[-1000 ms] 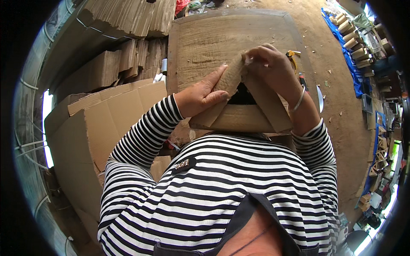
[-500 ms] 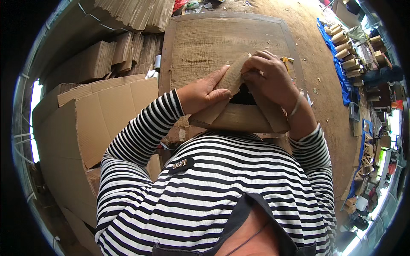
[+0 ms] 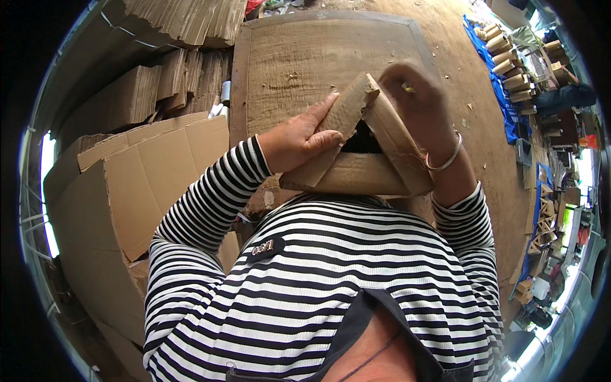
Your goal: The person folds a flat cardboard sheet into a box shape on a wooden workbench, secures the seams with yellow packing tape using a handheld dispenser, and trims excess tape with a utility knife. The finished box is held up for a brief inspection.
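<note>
A triangular frame of brown cardboard (image 3: 375, 175) rests against my striped shirt, its tip pointing away from me over the wooden table. Dark space shows through its middle, and its top corner has a torn, ragged edge. My left hand (image 3: 300, 139) grips the left side of the frame, thumb on the upper face and fingers along the outer edge. To the right of the tip is my right hand (image 3: 417, 105), smeared by motion and apart from the torn corner. A small yellow bit (image 3: 408, 87) shows amid its blurred fingers; whether it is held is unclear.
The wooden table (image 3: 273, 105) has scattered scraps on it. Large folded cardboard sheets (image 3: 149, 178) stand at the left, with stacked cardboard (image 3: 184, 22) behind. Across the floor at the right, several brown rolls (image 3: 503, 54) lie beside a blue tarp (image 3: 503, 105).
My right hand has let go of the frame's top corner and moved right, uncovering the torn edge. My left hand keeps its hold. The whole view has shifted slightly.
</note>
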`<state>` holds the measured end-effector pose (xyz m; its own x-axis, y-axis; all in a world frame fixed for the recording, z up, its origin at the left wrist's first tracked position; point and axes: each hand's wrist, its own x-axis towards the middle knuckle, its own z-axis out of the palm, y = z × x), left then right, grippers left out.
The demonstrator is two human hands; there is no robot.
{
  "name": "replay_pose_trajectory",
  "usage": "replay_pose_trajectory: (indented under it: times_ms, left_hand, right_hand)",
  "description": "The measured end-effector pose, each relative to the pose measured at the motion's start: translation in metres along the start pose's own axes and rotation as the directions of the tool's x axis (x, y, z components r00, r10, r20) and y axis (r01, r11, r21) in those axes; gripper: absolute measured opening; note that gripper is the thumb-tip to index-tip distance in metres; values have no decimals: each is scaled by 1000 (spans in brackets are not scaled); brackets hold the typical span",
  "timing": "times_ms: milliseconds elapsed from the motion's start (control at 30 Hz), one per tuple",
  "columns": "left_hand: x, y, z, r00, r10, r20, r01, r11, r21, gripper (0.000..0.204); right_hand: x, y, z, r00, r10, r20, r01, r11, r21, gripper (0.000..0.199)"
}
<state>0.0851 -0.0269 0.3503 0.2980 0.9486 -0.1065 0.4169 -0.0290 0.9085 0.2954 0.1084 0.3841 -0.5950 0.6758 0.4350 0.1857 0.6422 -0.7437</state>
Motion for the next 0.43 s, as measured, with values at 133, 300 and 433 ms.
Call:
replay_pose_trajectory:
  times_ms: [133, 300, 433]
  left_hand:
    - [-2, 3, -4, 1000, 9, 7, -9, 999, -50, 78]
    - [-4, 7, -3, 1000, -30, 10, 31, 997, -74, 78]
    - [-5, 3, 0, 1000, -9, -27, 7, 997, -74, 80]
  right_hand:
    - [5, 13, -8, 973, 116, -197, -98, 990, 98, 16]
    - [-5, 0, 13, 983, -6, 185, 68, 941, -330, 22]
    - [-3, -19, 10, 919, -210, 333, 265, 956, -127, 21]
